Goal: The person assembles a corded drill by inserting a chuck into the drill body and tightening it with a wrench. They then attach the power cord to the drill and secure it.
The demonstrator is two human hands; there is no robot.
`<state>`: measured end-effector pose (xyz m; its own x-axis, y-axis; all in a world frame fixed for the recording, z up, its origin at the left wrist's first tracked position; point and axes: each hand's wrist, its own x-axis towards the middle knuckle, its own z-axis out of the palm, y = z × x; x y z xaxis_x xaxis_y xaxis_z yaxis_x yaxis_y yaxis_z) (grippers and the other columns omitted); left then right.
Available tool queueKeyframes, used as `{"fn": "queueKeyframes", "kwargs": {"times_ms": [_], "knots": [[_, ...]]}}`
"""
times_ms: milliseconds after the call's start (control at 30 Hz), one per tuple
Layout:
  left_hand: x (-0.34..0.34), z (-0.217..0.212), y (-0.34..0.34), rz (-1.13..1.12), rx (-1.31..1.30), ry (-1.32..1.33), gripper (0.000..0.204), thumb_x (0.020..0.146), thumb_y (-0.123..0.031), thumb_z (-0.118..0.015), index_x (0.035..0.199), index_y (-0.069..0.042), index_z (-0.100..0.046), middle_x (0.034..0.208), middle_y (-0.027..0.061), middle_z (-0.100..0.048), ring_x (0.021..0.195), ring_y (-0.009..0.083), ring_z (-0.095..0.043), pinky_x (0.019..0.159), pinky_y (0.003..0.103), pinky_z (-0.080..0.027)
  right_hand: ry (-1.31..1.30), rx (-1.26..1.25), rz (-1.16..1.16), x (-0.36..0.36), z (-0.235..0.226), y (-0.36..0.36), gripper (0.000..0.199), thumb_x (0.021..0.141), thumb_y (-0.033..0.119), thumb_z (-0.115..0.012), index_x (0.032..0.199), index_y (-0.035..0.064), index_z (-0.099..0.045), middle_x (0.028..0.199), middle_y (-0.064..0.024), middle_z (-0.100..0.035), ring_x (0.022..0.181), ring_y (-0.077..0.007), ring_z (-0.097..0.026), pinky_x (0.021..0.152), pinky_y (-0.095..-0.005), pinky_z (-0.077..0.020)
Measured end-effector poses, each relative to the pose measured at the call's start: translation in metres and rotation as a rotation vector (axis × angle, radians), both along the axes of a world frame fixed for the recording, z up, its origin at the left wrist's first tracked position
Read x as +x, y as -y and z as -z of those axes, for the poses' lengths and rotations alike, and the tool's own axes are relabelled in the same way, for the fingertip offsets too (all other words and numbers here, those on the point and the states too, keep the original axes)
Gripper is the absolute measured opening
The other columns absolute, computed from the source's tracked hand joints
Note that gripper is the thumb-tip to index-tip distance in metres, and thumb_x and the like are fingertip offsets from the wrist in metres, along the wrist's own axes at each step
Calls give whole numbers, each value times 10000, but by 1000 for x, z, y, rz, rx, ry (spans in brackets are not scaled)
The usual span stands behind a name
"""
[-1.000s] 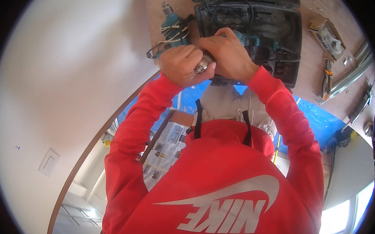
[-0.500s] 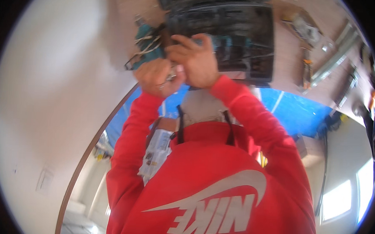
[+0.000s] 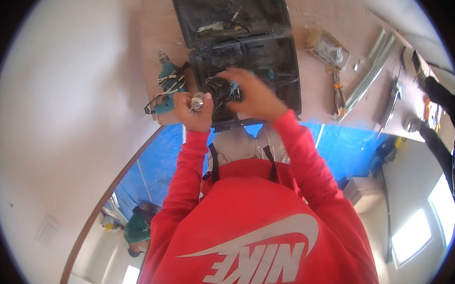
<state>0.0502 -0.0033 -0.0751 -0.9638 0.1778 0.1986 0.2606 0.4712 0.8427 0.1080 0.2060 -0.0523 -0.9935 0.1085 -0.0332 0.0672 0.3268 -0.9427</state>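
My left hand (image 3: pixel 194 112) is closed round the silver round tip of a power drill (image 3: pixel 217 91), which has a black front part and a teal body. My right hand (image 3: pixel 257 95), blurred by motion, curves round the drill's body with the fingers above and the thumb below. The drill is over the near left part of an open black tool case (image 3: pixel 290 89), its tip toward me. Its rear end is hidden behind my right hand and inside the case. In the case, more teal and black parts show dimly beside my right hand.
A teal corded drill (image 3: pixel 165 83) lies left of the case. Rightward on the wooden table (image 3: pixel 319 14) are an open box (image 3: pixel 330 47), orange-handled pliers (image 3: pixel 337 91), metal strips (image 3: pixel 370 72) and a caulking gun (image 3: pixel 392 101). A person in green (image 3: pixel 138 227) appears at lower left.
The view has shifted, showing more of the case and its raised lid. My right hand has moved right from beside my left, its raised fingers now round the drill. The drill's tip has come into view.
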Motion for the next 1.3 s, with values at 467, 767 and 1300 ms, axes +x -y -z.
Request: {"fn": "queueKeyframes", "kwargs": {"times_ms": [467,767,1300], "knots": [[9,28,-40,-148,515,157,186,838,92,-689,973,-23,-633,1129,145,-767,1153,286,-716,1036,394,-533,365,507,69,-107,146,8,346,862,289,-813,1102,51,-739,1005,-188,-783,958,-385,-751,841,-475,-576],[-10,-45,-6,-4,659,179,167,856,128,-649,943,-8,-607,933,168,-742,1031,293,-731,972,434,-563,495,-364,101,-19,35,-50,427,1009,100,-621,1426,8,-601,912,-34,-668,796,-154,-659,758,-300,-554],[-35,-154,-13,608,652,362,436,920,-415,-840,906,-25,-645,904,110,-717,821,173,-672,774,322,-546,167,-633,207,51,-210,20,301,941,-7,-467,1221,77,-538,1227,-127,-681,777,-82,-584,679,-239,-469]]}}
